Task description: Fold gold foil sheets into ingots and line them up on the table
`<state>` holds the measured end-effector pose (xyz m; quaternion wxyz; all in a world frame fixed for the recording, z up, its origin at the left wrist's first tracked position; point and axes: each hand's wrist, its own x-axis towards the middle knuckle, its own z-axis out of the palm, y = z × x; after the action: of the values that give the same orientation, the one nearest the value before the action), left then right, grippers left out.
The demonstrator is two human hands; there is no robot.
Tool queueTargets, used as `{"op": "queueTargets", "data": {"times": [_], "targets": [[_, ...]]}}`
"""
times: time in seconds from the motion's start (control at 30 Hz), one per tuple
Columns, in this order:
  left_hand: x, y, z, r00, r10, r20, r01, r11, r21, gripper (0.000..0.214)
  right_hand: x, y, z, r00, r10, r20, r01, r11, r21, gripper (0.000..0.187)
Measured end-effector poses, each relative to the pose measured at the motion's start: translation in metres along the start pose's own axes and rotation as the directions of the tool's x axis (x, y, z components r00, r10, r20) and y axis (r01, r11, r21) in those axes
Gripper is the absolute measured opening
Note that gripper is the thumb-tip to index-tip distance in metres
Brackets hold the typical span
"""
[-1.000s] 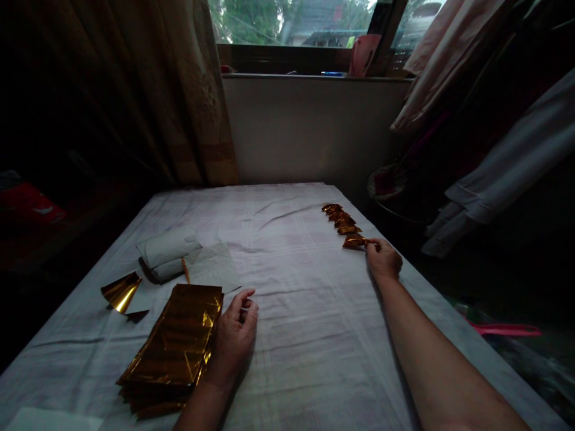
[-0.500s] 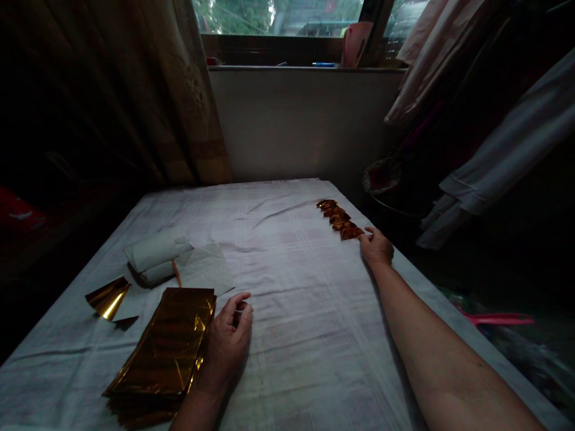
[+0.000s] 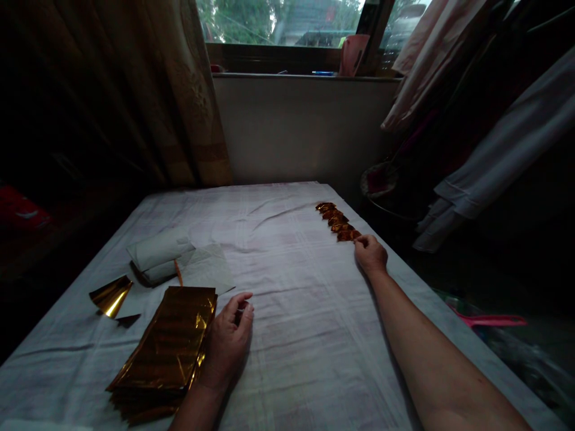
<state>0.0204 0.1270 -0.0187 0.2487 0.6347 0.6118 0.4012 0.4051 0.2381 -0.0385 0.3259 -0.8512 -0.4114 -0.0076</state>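
A row of several small folded gold foil pieces [image 3: 336, 220] lies near the right edge of the cloth-covered table [image 3: 296, 287]. My right hand [image 3: 371, 254] reaches out to the nearest piece, fingers curled and its fingertips pinched on that piece's end. My left hand [image 3: 230, 341] rests on the cloth beside a stack of gold foil sheets [image 3: 168, 344], thumb and forefinger pinched together; what they hold, if anything, is too small to make out.
A folded white cloth with paper [image 3: 164, 257] and a loose gold foil cone [image 3: 110, 295] lie at the left. A curtain [image 3: 197, 102] hangs behind, a window sill [image 3: 305, 75] with a pink cup [image 3: 353, 54] beyond. Hanging garments [image 3: 494, 155] crowd the right side.
My right hand pushed the nearest folded gold piece up against the row, closing the gap, and still touches it. The left hand stayed beside the stack.
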Motion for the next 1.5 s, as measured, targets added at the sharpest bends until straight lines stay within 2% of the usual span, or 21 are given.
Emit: {"op": "queueTargets", "data": {"times": [0.5,0.7,1.23,1.5], "targets": [[-0.001,0.000,0.000,1.000,0.001,0.011,-0.001,1.000,-0.018,0.031,-0.002,-0.008,0.002,0.985,-0.145,0.093,0.155,0.982,-0.106,0.036],[-0.001,0.000,-0.001,1.000,-0.005,0.016,0.005,1.000,0.005,0.034,-0.005,-0.009,0.002,0.972,-0.214,0.100,0.226,0.966,-0.127,0.035],[-0.002,-0.001,0.000,0.999,0.016,0.031,-0.015,1.000,-0.012,0.033,-0.004,0.000,0.009,0.969,-0.248,0.013,0.248,0.963,-0.109,0.027],[0.000,0.001,-0.001,0.998,0.023,0.050,-0.024,1.000,0.011,0.031,-0.015,-0.003,0.006,0.948,-0.304,0.096,0.313,0.945,-0.099,0.027]]}}
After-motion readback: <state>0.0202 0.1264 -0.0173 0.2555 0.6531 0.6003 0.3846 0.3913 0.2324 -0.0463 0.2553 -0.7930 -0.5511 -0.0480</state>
